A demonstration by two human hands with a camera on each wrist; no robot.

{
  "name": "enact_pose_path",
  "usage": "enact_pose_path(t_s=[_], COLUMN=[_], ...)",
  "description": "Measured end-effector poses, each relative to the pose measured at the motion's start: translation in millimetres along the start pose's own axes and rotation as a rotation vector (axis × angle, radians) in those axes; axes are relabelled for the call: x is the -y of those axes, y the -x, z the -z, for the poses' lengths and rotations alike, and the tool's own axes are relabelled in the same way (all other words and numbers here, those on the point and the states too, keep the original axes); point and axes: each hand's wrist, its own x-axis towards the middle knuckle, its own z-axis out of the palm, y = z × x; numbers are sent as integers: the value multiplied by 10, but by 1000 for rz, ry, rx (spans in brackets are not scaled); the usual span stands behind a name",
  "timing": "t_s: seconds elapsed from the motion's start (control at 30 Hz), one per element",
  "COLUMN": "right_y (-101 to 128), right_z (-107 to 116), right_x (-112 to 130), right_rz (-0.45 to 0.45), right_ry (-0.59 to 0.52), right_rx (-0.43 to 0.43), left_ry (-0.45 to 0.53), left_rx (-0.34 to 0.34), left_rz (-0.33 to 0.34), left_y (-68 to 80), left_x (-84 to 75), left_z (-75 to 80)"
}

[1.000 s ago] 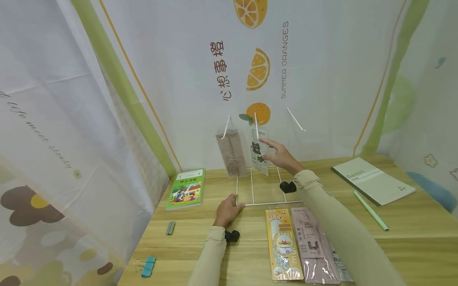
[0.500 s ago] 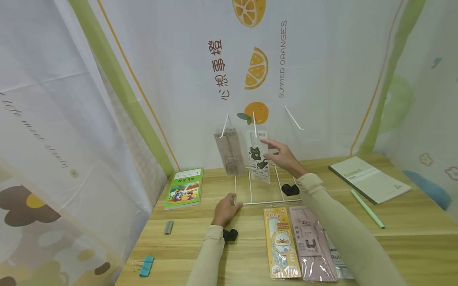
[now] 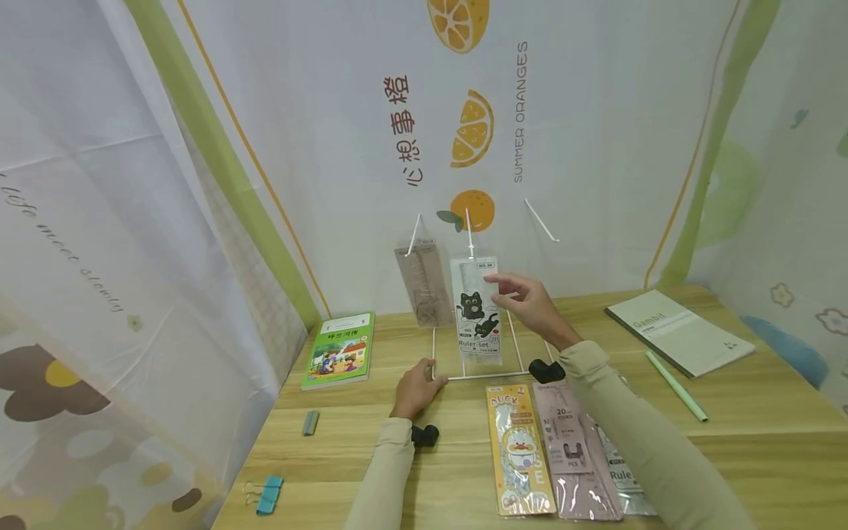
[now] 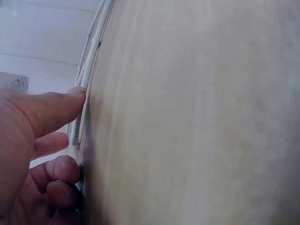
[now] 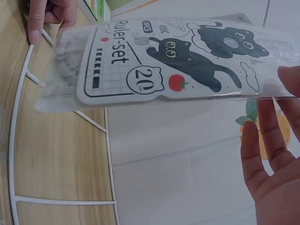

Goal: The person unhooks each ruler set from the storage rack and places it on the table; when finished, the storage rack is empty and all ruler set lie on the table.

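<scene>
Plainly found the cat-printed ruler-set packet [image 3: 477, 316] hanging from the middle prong [image 3: 468, 232] of the white wire rack [image 3: 440, 368], long axis upright, lower end over the rack's base and clear of the bench [image 3: 371, 456]. Placed the right hand [image 3: 530, 305] just to the packet's right, level with its upper half, and so the nearer hand by far. Noted its fingers [image 5: 262, 136] straight and spread, one tip touching the packet's right edge; saw no pinch or curl round the packet. Placed the left hand [image 3: 414, 390] lower and to the left, at the front left corner of the rack's base, forefinger [image 4: 51, 110] straight and pressing the wire down, other fingers loosely curled and holding nothing. Found a brown ruler packet [image 3: 424, 283] hanging on the neighbouring prong, just left of the cat packet.
</scene>
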Motion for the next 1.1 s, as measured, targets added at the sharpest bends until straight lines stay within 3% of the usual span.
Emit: enact_pose_path(t_s=[0.23, 0.53, 0.73, 0.93, 1.1], right_y=[56, 175, 161, 274, 464], right_z=[-8, 4, 34, 35, -45], right_x=[84, 413, 275, 396, 428], right_rz=[36, 44, 53, 71, -29], right_ry=[44, 49, -17, -112, -178], right_rx=[-26, 3, -22, -20, 28], left_ry=[-2, -9, -1, -2, -18], left_rx=[-1, -11, -16, -6, 4], left_rz=[0, -6, -4, 1, -3], left_y=[-3, -1, 0, -12, -24], left_x=[-11, -4, -4, 7, 30], left_z=[11, 8, 2, -12, -5])
